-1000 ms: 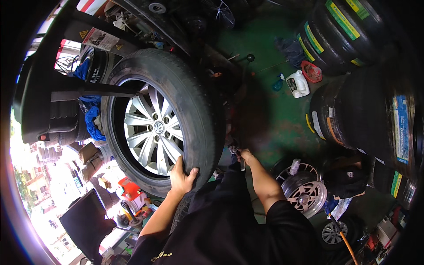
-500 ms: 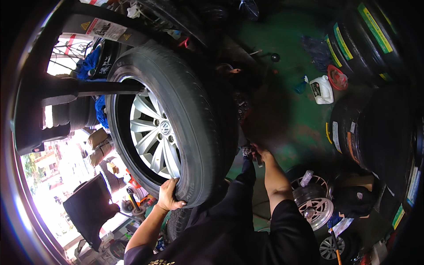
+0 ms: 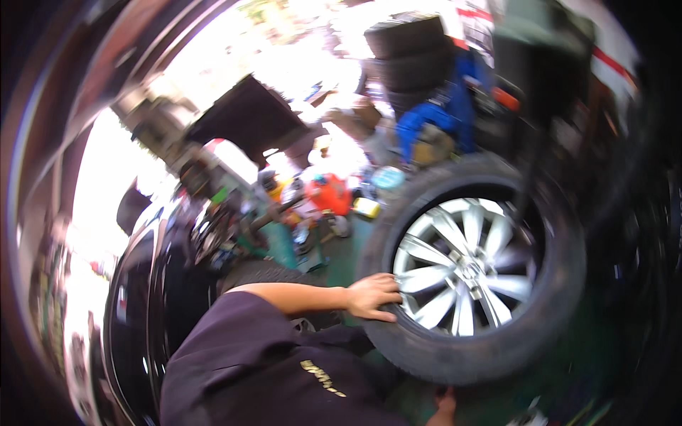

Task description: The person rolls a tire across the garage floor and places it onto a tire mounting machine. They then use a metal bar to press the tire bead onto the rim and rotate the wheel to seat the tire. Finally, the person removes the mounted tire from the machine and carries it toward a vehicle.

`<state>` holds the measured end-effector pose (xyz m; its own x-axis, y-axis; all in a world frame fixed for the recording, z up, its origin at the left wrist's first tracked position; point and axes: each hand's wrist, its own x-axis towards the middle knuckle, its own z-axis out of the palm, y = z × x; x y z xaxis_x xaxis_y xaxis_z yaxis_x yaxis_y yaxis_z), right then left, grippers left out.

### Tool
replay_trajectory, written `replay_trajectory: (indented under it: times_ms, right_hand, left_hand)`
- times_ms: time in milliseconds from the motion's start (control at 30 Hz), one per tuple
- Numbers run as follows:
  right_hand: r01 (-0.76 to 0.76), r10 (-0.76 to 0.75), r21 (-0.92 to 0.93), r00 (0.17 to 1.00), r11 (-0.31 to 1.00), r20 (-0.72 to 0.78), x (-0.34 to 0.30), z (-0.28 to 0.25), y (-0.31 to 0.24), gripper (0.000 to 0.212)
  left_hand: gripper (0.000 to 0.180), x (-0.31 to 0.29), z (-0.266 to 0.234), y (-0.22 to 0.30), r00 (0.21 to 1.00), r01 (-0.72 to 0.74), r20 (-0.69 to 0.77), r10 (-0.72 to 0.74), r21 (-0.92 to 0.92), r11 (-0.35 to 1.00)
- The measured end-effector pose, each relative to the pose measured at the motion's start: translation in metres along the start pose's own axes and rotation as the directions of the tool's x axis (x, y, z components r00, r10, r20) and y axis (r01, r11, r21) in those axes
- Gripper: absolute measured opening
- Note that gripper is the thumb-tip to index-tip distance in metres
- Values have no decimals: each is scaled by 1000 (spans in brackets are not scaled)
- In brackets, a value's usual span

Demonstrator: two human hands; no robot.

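Note:
A black tire [image 3: 490,362] with a silver multi-spoke alloy wheel [image 3: 464,312] inside it stands in front of me, right of centre. My left hand [image 3: 374,296] grips the tire's left sidewall, fingers hooked over the inner edge and thumb lower on the rubber. Below the tire, at the bottom of the picture, part of my right hand [image 3: 445,401] shows, close to the tire's lower edge. Its fingers are mostly hidden and blurred. A dark machine arm [image 3: 529,174] comes down to the wheel's upper right; its tip is smeared by motion.
Stacked tires [image 3: 408,57] and a blue cloth [image 3: 433,124] lie beyond the wheel. A red container [image 3: 328,194] sits among bottles and clutter at centre left. Another tire [image 3: 266,273] is behind my left forearm. A glossy black car panel [image 3: 135,305] fills the left.
My view has swung left, so the wheel now appears farther right and more face-on. My left hand stays on the tire; my right hand now shows only partly, below it.

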<state>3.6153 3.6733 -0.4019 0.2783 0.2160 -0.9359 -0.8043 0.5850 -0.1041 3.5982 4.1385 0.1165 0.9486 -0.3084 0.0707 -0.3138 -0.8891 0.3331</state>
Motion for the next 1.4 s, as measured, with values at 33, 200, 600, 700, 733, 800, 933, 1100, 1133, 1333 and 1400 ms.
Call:
replay_trajectory:
  times_ms: [33, 200, 600, 700, 733, 800, 933, 1100, 1133, 1333, 1400]
  right_hand:
    - [60, -77, -175, 993, 983, -91, -17, 13, -9, 37]
    - [313, -351, -600, 935, 737, 56, -96, 148, -83, 42]
    - [909, -766, -360, 381, 209, 518, -303, 240, -209, 52]
    - [655, -855, -652, 19, -382, 519, -345, 249, -186, 47]
    - [791, -906, -555, 3, -257, 424, -360, 261, -169, 46]
    - [655, -873, -613, -157, -442, 462, -402, 287, -132, 50]
    - [459, -597, -426, -338, -780, 728, -468, 343, -42, 54]
    - [393, -401, -387, 49, -834, 915, -485, 401, 61, 32]
    - [293, -351, -376, 136, -879, 926, -484, 409, 78, 33]
    - [162, -352, -391, 225, -906, 909, -479, 444, 121, 40]
    - [165, -382, -424, 233, -891, 894, -481, 452, 124, 39]
  left_hand:
    - [52, -8, 4, -1, 997, 54, -45, -56, -38, 998]
    - [38, -33, 24, -17, 949, -1, -315, -22, -71, 997]
    - [37, -70, 48, -88, 827, 249, -511, -235, -41, 968]
    - [54, -82, 77, -121, 529, 480, -621, -578, -343, 808]
    - [60, -86, 90, -130, 426, 335, -450, -785, -727, 599]
    - [73, -92, 118, -143, 313, -78, 27, -949, -996, -54]
    - [78, -100, 188, -123, 520, -356, 494, -697, -616, -702]
    - [77, -98, 240, -112, 582, -392, 480, -656, -542, -744]
    - [77, -97, 243, -117, 587, -392, 477, -655, -541, -744]
    - [75, -94, 229, -161, 630, -347, 467, -621, -546, -763]
    - [75, -94, 217, -168, 648, -334, 456, -610, -549, -766]
